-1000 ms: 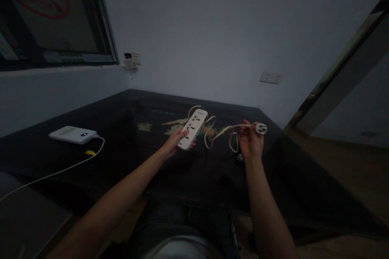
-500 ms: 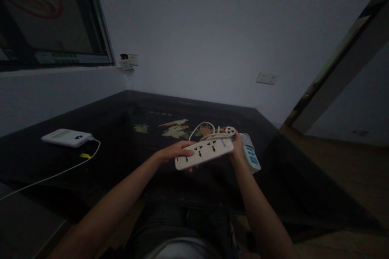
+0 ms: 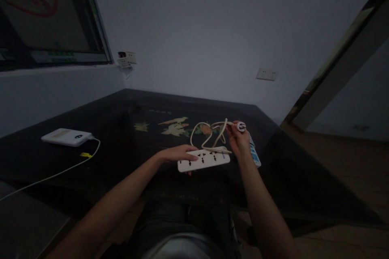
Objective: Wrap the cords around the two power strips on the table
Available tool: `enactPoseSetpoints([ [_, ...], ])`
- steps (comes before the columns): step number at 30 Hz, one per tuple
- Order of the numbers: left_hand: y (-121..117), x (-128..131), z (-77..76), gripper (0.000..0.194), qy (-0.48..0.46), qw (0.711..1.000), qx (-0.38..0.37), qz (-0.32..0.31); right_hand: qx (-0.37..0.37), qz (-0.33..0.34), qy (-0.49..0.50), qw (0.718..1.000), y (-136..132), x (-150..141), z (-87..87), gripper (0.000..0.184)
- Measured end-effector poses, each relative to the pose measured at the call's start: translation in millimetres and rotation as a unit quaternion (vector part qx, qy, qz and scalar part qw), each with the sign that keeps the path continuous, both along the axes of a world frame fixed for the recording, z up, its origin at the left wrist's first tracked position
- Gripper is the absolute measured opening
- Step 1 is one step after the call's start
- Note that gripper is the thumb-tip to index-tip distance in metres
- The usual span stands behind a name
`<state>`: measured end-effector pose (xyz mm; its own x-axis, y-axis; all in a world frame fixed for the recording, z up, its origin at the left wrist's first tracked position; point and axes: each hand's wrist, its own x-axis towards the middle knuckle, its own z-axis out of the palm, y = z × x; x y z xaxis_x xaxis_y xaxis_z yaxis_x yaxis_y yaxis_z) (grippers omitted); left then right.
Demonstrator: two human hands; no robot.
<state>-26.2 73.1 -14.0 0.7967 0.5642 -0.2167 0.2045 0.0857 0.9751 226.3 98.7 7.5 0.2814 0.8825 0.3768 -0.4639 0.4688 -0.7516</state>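
Note:
A white power strip [image 3: 209, 160] with a row of sockets is gripped at its left end by my left hand [image 3: 179, 153], thumb on top. Its pale cord [image 3: 208, 141] loops loosely above the strip's far side. At the cord's end, the round white plug [image 3: 241, 126] is pinched in my right hand [image 3: 239, 141], its pins facing toward me. A second power strip [image 3: 254, 156] with blue socket faces lies on the table just right of my right hand, partly hidden by the hand and wrist.
The dark table [image 3: 127, 170] carries a painted bird and flower pattern. At the left lies a white power bank [image 3: 67, 137] with a white cable [image 3: 69, 170] running off the edge, beside a yellow tag [image 3: 86, 155]. Wall sockets [image 3: 266, 74] are behind the table.
My right hand has left the strip's right end and drawn the plug up and to the right, loosening the cord into open loops. My left hand still holds the strip, slightly lower.

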Motion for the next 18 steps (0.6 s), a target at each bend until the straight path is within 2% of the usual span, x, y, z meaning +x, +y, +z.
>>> enactPoseSetpoints([
  [6, -0.9, 0.4, 1.6, 0.045, -0.013, 1.0, -0.011, 0.014, 0.009, 0.043, -0.013, 0.999, -11.2, -4.8, 6.6, 0.029],
  [13, 4.0, 0.9, -4.7, 0.045, -0.014, 0.999, 0.006, 0.048, 0.008, 0.11, -0.03, 0.993, -20.5, -8.6, 10.4, 0.03],
  [18, 4.1, 2.3, -1.8, 0.044, -0.025, 0.996, 0.026, 0.087, 0.029, 0.083, -0.032, 0.996, -20.5, -9.7, 11.5, 0.026],
])
